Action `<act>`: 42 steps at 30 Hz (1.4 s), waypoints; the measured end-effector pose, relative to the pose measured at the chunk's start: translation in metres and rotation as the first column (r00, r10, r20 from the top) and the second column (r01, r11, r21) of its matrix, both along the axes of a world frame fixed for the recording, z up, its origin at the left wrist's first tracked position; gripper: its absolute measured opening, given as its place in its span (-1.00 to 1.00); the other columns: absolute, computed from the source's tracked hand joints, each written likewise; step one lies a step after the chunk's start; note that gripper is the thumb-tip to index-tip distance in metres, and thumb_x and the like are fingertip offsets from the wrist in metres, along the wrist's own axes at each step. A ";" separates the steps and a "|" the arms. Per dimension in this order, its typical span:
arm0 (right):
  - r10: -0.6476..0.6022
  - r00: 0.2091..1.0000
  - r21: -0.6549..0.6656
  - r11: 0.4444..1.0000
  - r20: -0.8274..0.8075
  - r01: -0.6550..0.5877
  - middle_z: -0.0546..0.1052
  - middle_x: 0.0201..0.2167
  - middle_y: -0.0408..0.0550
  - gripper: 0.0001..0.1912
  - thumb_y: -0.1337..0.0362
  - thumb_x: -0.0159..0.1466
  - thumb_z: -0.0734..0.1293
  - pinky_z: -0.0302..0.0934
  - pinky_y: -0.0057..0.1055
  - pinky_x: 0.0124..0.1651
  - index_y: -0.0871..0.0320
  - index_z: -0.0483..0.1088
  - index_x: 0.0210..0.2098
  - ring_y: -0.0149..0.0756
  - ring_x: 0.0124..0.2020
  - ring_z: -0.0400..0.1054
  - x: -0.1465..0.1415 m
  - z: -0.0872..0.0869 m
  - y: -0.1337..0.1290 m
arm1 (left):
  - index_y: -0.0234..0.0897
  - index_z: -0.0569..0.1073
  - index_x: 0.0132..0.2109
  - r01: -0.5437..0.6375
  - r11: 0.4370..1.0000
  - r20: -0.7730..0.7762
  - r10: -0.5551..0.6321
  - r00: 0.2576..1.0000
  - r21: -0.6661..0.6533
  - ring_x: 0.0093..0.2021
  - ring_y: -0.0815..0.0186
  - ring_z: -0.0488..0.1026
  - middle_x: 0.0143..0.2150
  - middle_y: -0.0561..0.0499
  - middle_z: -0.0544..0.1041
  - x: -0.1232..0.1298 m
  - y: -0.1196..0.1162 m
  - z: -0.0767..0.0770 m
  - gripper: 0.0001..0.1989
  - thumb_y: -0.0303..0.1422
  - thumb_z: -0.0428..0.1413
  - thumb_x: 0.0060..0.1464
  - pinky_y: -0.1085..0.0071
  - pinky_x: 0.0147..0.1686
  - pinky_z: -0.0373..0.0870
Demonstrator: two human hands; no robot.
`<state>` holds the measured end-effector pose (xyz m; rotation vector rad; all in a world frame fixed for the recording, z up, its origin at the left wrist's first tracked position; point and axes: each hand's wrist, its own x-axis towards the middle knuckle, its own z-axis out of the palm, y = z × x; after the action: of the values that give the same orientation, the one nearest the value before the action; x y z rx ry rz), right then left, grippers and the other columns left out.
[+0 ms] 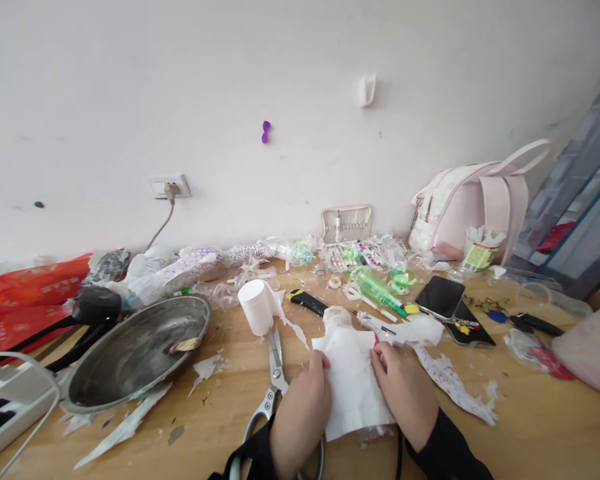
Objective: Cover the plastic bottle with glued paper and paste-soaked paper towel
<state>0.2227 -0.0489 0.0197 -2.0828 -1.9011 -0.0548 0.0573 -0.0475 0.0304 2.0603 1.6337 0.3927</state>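
Note:
A sheet of white tissue paper (353, 380) lies draped over a bottle-like object in front of me, whose wrapped neck (337, 316) sticks out at the far end. My left hand (307, 400) is curled at the sheet's left edge, gripping the paper with its fingers. On the opposite edge, my right hand (403, 387) pinches the paper between thumb and fingers. Large scissors (276, 373) lie partly beneath my left forearm. A yellow and black utility knife (307, 301) rests beyond the sheet, and a white toilet roll (257, 308) stands to the left.
An oval metal pan (135, 353) is at left, near a power strip (17, 417). Plastic scraps and pens (360, 253) crowd the wall. A green plastic bottle (375, 283), a phone (440, 297) and a pink backpack (475, 207) are to the right.

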 end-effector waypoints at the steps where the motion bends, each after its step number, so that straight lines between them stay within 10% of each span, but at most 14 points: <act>1: 0.003 1.000 0.002 1.000 0.005 -0.003 0.52 -0.62 -0.06 -0.70 0.28 0.26 0.05 -0.05 -0.39 -0.63 0.10 0.37 -0.42 -0.17 -0.59 0.42 0.000 0.000 0.000 | -0.38 0.29 -0.16 0.013 1.000 -0.035 -0.012 0.999 0.012 -0.36 0.17 0.44 -0.36 -0.20 0.47 0.001 0.000 0.002 -0.66 -0.59 -0.32 0.06 0.32 -0.35 0.23; 11: 0.017 0.999 0.068 0.998 -0.043 -0.014 0.52 -0.55 -0.09 -0.77 0.27 0.24 0.10 0.10 -0.37 -0.56 0.10 0.36 -0.39 -0.18 -0.53 0.41 0.000 0.003 -0.001 | -0.42 0.29 -0.10 0.085 0.993 -0.120 -0.074 0.990 0.087 -0.29 0.12 0.43 -0.30 -0.21 0.49 0.005 0.002 0.005 -0.67 -0.56 -0.28 0.08 0.19 -0.20 0.19; 16: 0.132 0.975 0.237 0.968 -0.180 -0.087 0.48 -0.26 0.03 -0.80 0.33 0.23 0.10 0.25 -0.25 -0.21 0.15 0.34 -0.29 -0.17 -0.21 0.37 0.003 0.011 -0.004 | -0.33 0.37 -0.27 0.073 0.985 -0.161 -0.047 0.986 0.159 -0.26 0.10 0.41 -0.30 -0.15 0.47 -0.002 0.001 0.013 -0.69 -0.48 -0.27 0.11 0.11 -0.20 0.19; 20: 0.295 0.888 0.283 0.938 -0.353 -0.199 0.41 -0.05 0.13 -0.68 0.24 0.27 0.07 0.15 -0.13 0.06 0.22 0.31 -0.09 -0.15 0.03 0.24 -0.006 0.008 -0.006 | -0.42 0.24 0.07 0.041 0.965 0.019 -0.047 0.999 0.260 0.07 0.07 0.22 0.04 -0.27 0.33 0.004 -0.005 0.017 -0.59 -0.38 -0.30 0.17 0.08 0.04 0.09; 30: 0.199 0.578 0.074 0.970 -0.791 -0.233 0.03 0.24 0.07 -0.41 0.09 0.24 0.03 -0.26 -0.08 0.25 0.24 0.03 0.19 -0.21 0.25 -0.20 -0.025 -0.022 -0.005 | -0.53 -0.37 0.25 0.118 0.973 0.533 0.007 0.846 -0.200 0.27 0.28 -0.56 0.30 -0.13 -0.54 0.026 -0.006 -0.005 -0.27 -0.08 -0.34 0.15 0.21 0.22 -0.47; 37: 0.057 0.545 -0.054 0.981 -0.836 -0.185 -0.01 0.25 0.13 -0.27 -0.02 0.20 0.04 -0.39 -0.11 0.26 0.36 -0.04 0.21 -0.19 0.27 -0.30 -0.029 -0.020 -0.005 | -0.53 -0.35 0.26 0.034 0.954 0.748 0.211 0.629 -0.298 0.29 0.25 -0.46 0.32 -0.13 -0.43 0.032 -0.002 -0.012 -0.19 -0.08 -0.16 0.10 0.30 0.23 -0.43; 42: 0.081 0.603 -0.036 0.983 -0.794 -0.179 0.04 0.23 0.12 -0.29 -0.04 0.20 0.06 -0.33 -0.04 0.25 0.30 0.02 0.20 -0.11 0.26 -0.24 -0.032 -0.022 -0.005 | -0.30 -0.09 0.26 0.043 0.905 0.867 0.391 0.309 -0.423 0.29 0.20 -0.24 0.31 -0.08 -0.06 0.030 0.004 -0.019 -0.28 -0.19 0.02 0.04 0.30 0.24 -0.24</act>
<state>0.1903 -0.0538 -0.0022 -1.5724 -1.4656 0.8917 0.0869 -0.0433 0.0109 0.9024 0.9999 1.0448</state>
